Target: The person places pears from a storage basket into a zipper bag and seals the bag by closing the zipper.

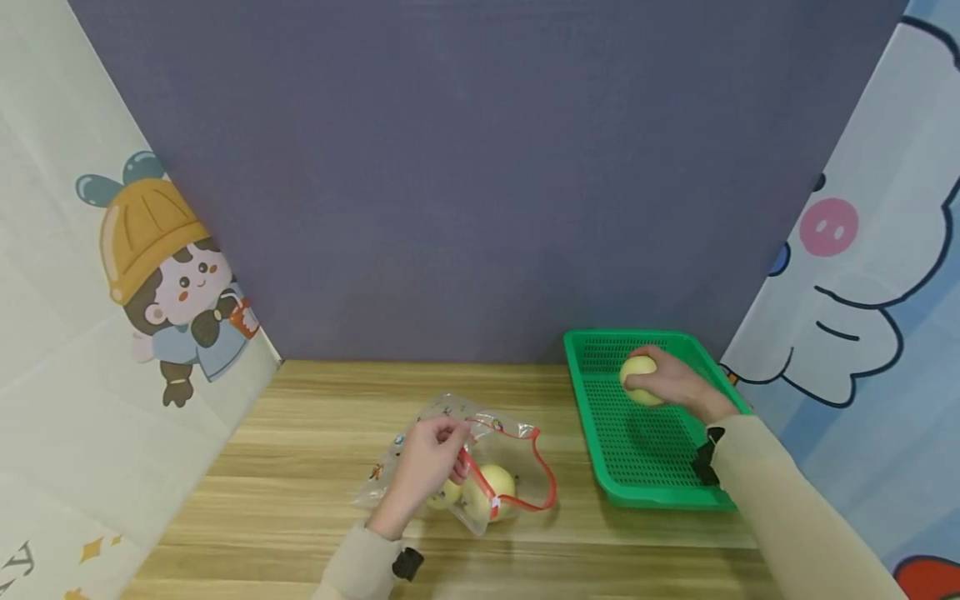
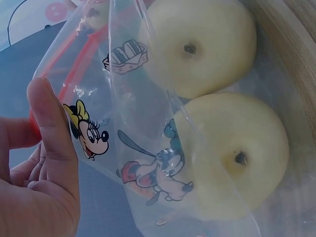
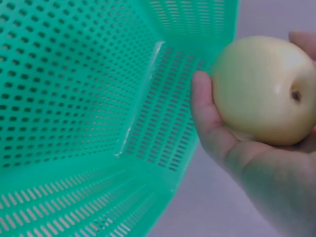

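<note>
My left hand (image 1: pixel 429 467) pinches the edge of a clear zip bag (image 1: pixel 396 454) printed with cartoon figures. The bag lies on its side, and its red-trimmed mouth gapes towards the right. Two round, pale yellow pears (image 2: pixel 232 155) rest inside, seen through the plastic in the left wrist view. Over the green basket (image 1: pixel 600 442), my right hand (image 1: pixel 675 385) grips another pear (image 3: pixel 261 91), thumb on one side and fingers on the other. That pear is held above the basket's floor, near its far half. Some of the right fingers are hidden behind the fruit.
The basket has perforated walls and stands at the right of the wooden table (image 1: pixel 300 467), close to the grey back panel (image 1: pixel 450 208). Panels with cartoon prints flank the table on both sides. A gap of bare wood separates bag and basket.
</note>
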`<move>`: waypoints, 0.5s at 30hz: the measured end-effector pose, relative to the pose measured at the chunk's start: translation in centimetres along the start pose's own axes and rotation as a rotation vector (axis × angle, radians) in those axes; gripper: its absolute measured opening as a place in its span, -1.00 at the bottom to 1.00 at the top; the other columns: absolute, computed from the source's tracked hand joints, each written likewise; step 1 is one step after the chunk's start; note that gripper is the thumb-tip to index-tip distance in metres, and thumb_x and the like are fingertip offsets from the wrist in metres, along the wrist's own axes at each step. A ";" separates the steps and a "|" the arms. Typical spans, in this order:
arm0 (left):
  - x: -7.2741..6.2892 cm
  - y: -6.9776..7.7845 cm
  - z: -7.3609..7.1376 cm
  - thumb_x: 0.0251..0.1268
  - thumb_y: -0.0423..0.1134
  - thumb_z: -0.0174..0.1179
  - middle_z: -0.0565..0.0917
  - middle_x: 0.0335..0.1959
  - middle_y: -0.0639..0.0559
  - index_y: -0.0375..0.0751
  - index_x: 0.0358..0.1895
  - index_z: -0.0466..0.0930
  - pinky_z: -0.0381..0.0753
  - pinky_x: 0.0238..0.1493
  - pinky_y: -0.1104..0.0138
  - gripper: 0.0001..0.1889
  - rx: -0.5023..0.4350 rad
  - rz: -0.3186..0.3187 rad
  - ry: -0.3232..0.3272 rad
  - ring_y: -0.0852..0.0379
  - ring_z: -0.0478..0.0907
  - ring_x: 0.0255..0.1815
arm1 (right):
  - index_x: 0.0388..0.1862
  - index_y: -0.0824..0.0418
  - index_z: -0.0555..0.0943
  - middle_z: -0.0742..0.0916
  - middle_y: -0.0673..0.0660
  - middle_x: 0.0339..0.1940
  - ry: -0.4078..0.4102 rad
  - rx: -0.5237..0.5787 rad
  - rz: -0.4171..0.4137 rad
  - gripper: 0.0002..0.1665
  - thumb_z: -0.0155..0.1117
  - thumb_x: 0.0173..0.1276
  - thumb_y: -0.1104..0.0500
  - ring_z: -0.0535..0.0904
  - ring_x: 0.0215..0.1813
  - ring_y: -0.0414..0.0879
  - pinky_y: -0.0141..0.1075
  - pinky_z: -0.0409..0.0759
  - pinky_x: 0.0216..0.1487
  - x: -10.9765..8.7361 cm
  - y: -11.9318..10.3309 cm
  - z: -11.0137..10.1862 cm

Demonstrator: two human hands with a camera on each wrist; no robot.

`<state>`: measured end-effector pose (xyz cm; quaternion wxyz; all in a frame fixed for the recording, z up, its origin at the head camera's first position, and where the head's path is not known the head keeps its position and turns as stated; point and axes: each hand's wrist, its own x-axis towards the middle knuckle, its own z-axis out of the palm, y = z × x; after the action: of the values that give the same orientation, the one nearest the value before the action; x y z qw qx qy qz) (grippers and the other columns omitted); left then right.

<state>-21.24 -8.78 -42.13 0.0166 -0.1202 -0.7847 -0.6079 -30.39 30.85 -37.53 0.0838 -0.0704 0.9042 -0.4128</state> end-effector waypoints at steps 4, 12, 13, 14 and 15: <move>-0.1 0.0 0.0 0.54 -0.12 0.18 0.61 -0.67 -0.09 -0.33 -0.30 0.67 0.72 -0.65 0.20 -0.68 -0.005 0.002 -0.001 0.05 0.59 -0.71 | 0.53 0.27 0.18 0.48 0.39 0.22 0.018 0.018 -0.007 -0.17 0.26 0.44 0.00 0.54 -0.06 0.13 -0.15 0.61 -0.20 -0.7 -0.9 -0.3; -0.2 0.1 -0.1 0.54 -0.17 0.18 0.61 -0.66 -0.10 -0.33 -0.31 0.67 0.72 -0.64 0.21 -0.71 -0.017 -0.011 0.004 0.04 0.59 -0.69 | 0.51 0.23 0.22 0.51 0.35 0.20 0.063 -0.026 -0.072 -0.20 0.28 0.42 0.01 0.54 -0.07 0.12 -0.16 0.58 -0.19 -1.8 -2.9 -0.5; -0.3 0.1 -0.1 0.54 -0.17 0.18 0.61 -0.66 -0.10 -0.33 -0.32 0.66 0.72 -0.64 0.20 -0.71 -0.019 -0.015 0.005 0.04 0.59 -0.69 | 0.51 0.23 0.23 0.52 0.35 0.19 0.067 -0.030 -0.076 -0.21 0.28 0.42 0.01 0.54 -0.08 0.12 -0.16 0.58 -0.20 -1.9 -3.2 -0.5; -0.3 0.2 -0.1 0.53 -0.16 0.19 0.61 -0.66 -0.10 -0.33 -0.32 0.66 0.72 -0.64 0.20 -0.71 -0.022 -0.018 0.006 0.04 0.59 -0.69 | 0.51 0.22 0.23 0.52 0.35 0.19 0.070 -0.033 -0.080 -0.21 0.28 0.42 0.01 0.54 -0.08 0.12 -0.16 0.57 -0.21 -2.1 -3.5 -0.6; -0.3 0.2 -0.1 0.53 -0.15 0.19 0.61 -0.65 -0.11 -0.33 -0.32 0.66 0.72 -0.64 0.20 -0.70 -0.025 -0.022 0.006 0.04 0.59 -0.69 | 0.51 0.21 0.23 0.52 0.34 0.19 0.073 -0.033 -0.085 -0.21 0.28 0.42 0.00 0.53 -0.08 0.12 -0.16 0.57 -0.22 -2.2 -3.8 -0.6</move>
<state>-20.91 -8.85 -42.02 0.0107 -0.1099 -0.7782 -0.6183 -28.12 29.28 -34.09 0.0319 -0.0948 0.9096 -0.4033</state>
